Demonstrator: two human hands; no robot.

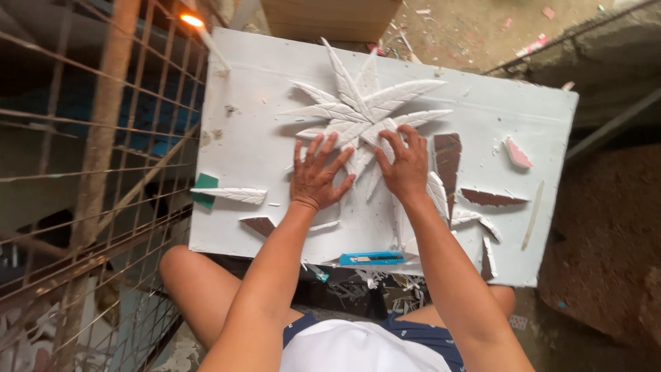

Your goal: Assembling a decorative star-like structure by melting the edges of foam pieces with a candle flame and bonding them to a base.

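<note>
Leaves (pixel 361 110) of white foam, long and veined, fan out in a star on the far middle of a white board (pixel 261 83) that rests across the seated person's knees. Both hands lie flat on the near part of that star. Her or his left hand (pixel 318 176) is spread wide, fingers splayed, palm down just left of the centre; the right hand (pixel 405 165) sits just beside it, fingers bent a little and pressing on the leaf tips, and neither hand pinches anything. The two hands are close but apart, with a leaf showing between them. A single loose leaf (pixel 231 195) lies near the left edge of the board, partly over a small green piece (pixel 204 184). A brown sliver (pixel 260 224) lies near the left forearm. Right of the right hand stands a brown strip (pixel 447 158), and further right a pointed brown piece (pixel 490 199). A pink scrap (pixel 517 153) lies toward the far right, with a thin pale stick (pixel 532 215) near the right edge. A blue cutter (pixel 372 258) rests at the near edge between the forearms. White shavings (pixel 365 286) litter the gap below it. A wire grid (pixel 103 172) stands to the left, with a small orange flame (pixel 192 20) at the far left corner of the board.
</note>
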